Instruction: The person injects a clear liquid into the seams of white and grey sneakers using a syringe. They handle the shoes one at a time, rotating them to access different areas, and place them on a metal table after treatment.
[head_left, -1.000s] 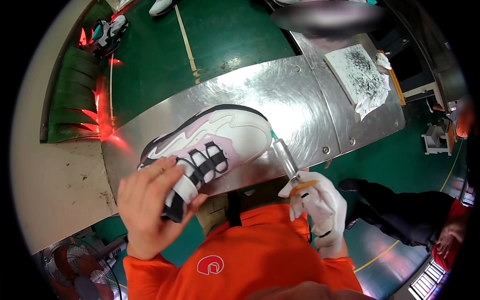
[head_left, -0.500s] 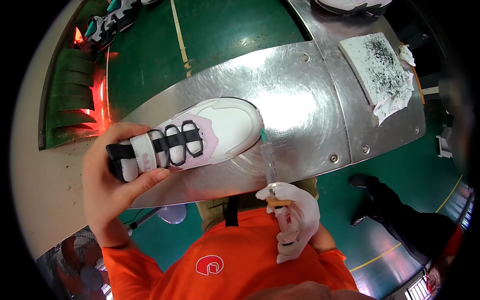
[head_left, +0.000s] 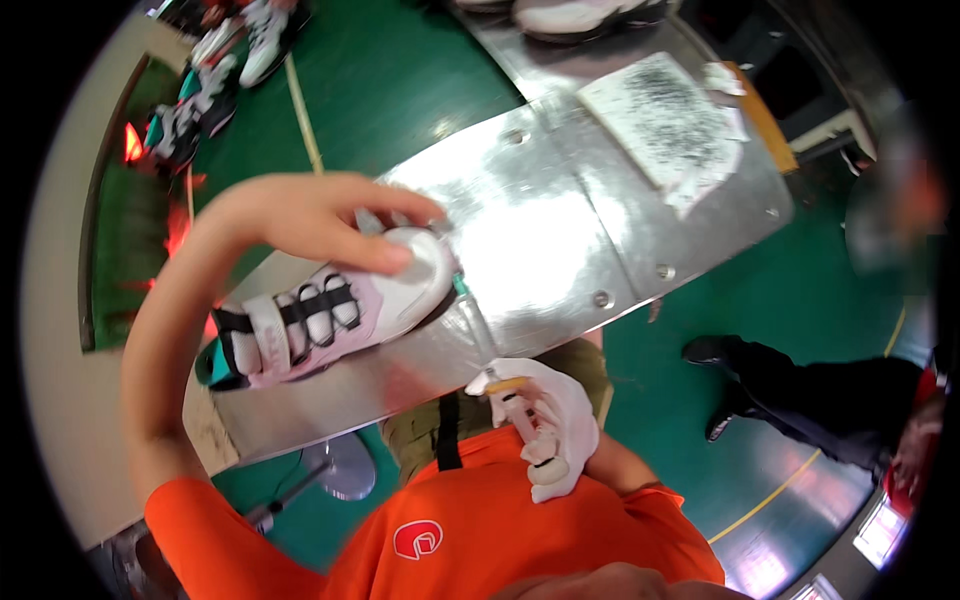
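A white and pale pink sneaker (head_left: pixel 375 300) with black straps and laces lies on the metal worktop, its toe pointing right and its teal-lined heel at the left. My bare left hand (head_left: pixel 320 222) reaches over from the far side, slightly blurred. Its thumb rests on top of the toe and its other fingers curl at the toe's far edge, partly hidden. In my white-gloved right hand (head_left: pixel 555 415) is a clear syringe (head_left: pixel 477 325) with a green tip. The tip meets the toe's front edge, though exact contact is hard to see.
A white pad (head_left: pixel 655 120) with black specks and crumpled paper sits on the metal worktop (head_left: pixel 520 200). More shoes (head_left: pixel 580 15) stand beyond it. At the left, several shoes (head_left: pixel 190 110) ride the green conveyor (head_left: pixel 375 90) near a glowing red heater. Another person's dark-clad legs (head_left: pixel 790 400) are at the right.
My left hand has moved from the sneaker's heel end to its toe. In the picture, the worktop, sneaker toe and syringe have shifted left, and the syringe tip stays by the toe.
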